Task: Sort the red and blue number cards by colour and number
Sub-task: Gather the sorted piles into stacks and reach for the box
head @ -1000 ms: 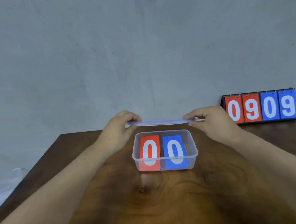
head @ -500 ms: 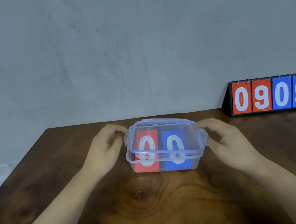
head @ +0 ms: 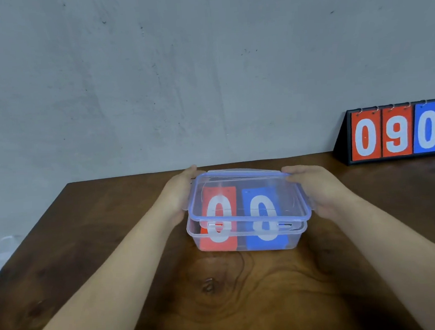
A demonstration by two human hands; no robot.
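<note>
A clear plastic box (head: pixel 245 244) sits at the middle of a dark wooden counter (head: pixel 113 236). Inside lie two number cards, flat and side by side. The red card (head: pixel 218 242) is on the left and the blue card (head: pixel 266 241) on the right, each showing a white 0. Both are seen through the box's front wall and through a clear lid (head: pixel 246 181) with a blue-tinted rim. The lid rests on top of the box, slightly skewed to it, its near edge overhanging the front rim.

The left grip (head: pixel 177 196) lies along the left end of the box, palm turned in. Its fingers are nearly straight and pressed against the lid's side flap; the thumb is hidden. The right grip (head: pixel 316 189) wraps the right end of the lid, its fingers bent over the far right corner and its palm against the side. Box and lid are held between the two.

At the far right of the counter, against a grey wall (head: pixel 153 79), stands a black flip scoreboard (head: pixel 399 132). It shows a red 0, a red 9 and a blue 0, with a fourth blue panel cut off by the frame's edge.
</note>
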